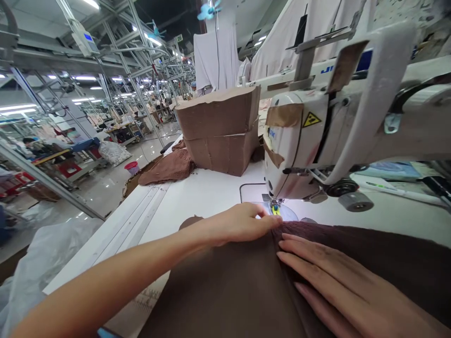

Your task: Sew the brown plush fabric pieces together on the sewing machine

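Presently I note the brown fabric spread over the white sewing table, its front edge just before the presser foot of the sewing machine. Left hand pinches that edge, fingers closed on it, seemingly to steer it. Right hand lies flat, fingers straight, pressing the cloth smooth. Cardboard box sits behind, well apart

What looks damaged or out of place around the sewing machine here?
Brown tape patches on the sewing machine head look peeling and makeshift. The cardboard box behind has a torn, ragged rim, and brown cloth slumps off the table edge.
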Demonstrator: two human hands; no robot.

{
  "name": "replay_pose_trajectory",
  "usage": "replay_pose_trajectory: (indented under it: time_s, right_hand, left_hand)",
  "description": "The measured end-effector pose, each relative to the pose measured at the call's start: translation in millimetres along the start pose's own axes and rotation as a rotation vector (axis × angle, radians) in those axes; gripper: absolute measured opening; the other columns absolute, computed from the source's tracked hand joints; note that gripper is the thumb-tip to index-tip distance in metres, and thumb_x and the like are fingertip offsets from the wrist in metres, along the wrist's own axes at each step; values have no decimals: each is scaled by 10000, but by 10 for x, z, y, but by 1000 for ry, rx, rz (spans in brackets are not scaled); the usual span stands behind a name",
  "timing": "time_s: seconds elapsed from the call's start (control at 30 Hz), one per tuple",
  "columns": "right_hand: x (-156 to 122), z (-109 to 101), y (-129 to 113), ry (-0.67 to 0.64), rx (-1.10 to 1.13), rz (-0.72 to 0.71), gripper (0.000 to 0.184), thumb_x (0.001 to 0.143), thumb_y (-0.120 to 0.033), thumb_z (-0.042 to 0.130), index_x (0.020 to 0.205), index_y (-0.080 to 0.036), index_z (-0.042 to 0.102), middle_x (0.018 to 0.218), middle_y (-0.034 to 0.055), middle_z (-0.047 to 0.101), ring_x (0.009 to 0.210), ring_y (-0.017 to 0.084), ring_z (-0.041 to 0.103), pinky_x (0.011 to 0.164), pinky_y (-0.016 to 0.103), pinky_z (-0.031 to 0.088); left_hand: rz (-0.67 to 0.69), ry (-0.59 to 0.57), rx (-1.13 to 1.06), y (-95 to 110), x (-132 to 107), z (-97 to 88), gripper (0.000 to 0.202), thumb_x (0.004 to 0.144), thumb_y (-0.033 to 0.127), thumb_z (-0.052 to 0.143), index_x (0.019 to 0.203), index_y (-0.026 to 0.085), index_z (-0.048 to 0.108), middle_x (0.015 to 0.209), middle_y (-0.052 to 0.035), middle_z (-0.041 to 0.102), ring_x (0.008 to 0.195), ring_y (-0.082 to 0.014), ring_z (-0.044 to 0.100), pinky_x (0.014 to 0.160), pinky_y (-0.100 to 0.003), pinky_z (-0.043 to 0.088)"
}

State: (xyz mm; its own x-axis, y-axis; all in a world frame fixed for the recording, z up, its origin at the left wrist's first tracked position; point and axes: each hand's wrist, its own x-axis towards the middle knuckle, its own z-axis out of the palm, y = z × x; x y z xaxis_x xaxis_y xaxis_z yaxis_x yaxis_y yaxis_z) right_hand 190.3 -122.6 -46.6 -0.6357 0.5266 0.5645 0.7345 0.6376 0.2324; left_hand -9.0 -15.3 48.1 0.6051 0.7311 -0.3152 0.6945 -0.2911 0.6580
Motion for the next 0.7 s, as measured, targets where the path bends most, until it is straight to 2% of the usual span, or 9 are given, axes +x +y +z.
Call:
replay_pose_trajectory:
  time_s: [0.07, 0.13, 0.23, 0.3, 0.33, 0.4, 0.43, 0.53, 0.7]
  right_hand:
    - [61, 23, -21, 10, -75, 7, 625, 924, -236, 376, 1523, -97, 264, 1467, 95, 460, 1214, 239, 576, 821, 353, 601]
    - [153, 3, -52, 15, -165, -14, 650, 943, -300, 338, 1520, -28, 215, 1379, 123, 542, 1145, 237, 623, 780, 370, 602]
    - [254, -39, -83, 19, -239, -62, 675, 928, -256, 297, 1507, 48, 126, 1230, 127, 640, 1032, 217, 677, 748, 399, 556]
    - [234, -26, -76, 36, -231, -55, 682, 912, -238, 287, 1510, 41, 115, 1210, 117, 654, 1030, 213, 674, 813, 417, 494]
    - [194, -4, -63, 46, -215, -38, 684, 907, -252, 291, 1516, 19, 139, 1230, 118, 647, 1066, 220, 655, 885, 427, 452]
    - [80, 56, -27, 48, -164, -6, 684, 899, -313, 320, 1519, -40, 226, 1309, 125, 606, 1194, 254, 570, 1059, 466, 315]
    - [19, 88, -7, 44, -136, 3, 686, 887, -341, 351, 1512, -70, 272, 1346, 120, 582, 1262, 269, 509, 1125, 483, 227]
    - [-109, 160, 54, 28, -77, 6, 681, 854, -379, 426, 1485, -132, 359, 1400, 85, 545, 1370, 275, 377, 1193, 475, 105]
    - [-118, 207, 163, -4, -71, 33, 654, 874, -378, 433, 1491, -173, 362, 1473, 67, 467, 1325, 273, 429, 1156, 479, 157]
  left_hand:
    - [-21, -76, -18, -9, 35, -10, 383, 924, 486, 481, 746, 170, 602, 634, 42, 517, 587, -106, 488, 497, -203, 367]
    - [-11, -72, 5, -29, 53, 11, 335, 907, 446, 545, 735, 166, 616, 632, 35, 537, 612, -121, 518, 534, -218, 405]
    - [61, 124, 138, -68, -32, 112, 182, 895, 324, 598, 922, 153, 657, 874, -47, 654, 900, -222, 592, 829, -353, 478]
    - [257, 271, 293, -117, -168, 215, 197, 936, 239, 515, 1034, 122, 640, 1062, -121, 657, 1061, -274, 566, 969, -438, 440]
    - [402, 306, 363, -152, -245, 268, 229, 957, 216, 459, 1059, 102, 629, 1111, -144, 653, 1099, -276, 562, 1003, -439, 436]
    - [662, 298, 436, -236, -383, 355, 308, 985, 252, 398, 1123, 60, 596, 1168, -174, 658, 1147, -261, 578, 1053, -395, 444]
    - [727, 272, 445, -280, -431, 385, 352, 990, 287, 397, 1178, 41, 565, 1211, -185, 651, 1187, -256, 574, 1086, -371, 431]
    - [737, 229, 477, -382, -462, 412, 479, 989, 372, 409, 1299, 12, 478, 1339, -214, 587, 1308, -271, 516, 1165, -362, 362]
    - [737, 219, 482, -411, -307, 356, 512, 999, 400, 364, 1292, 1, 494, 1326, -237, 591, 1327, -288, 506, 1175, -384, 353]
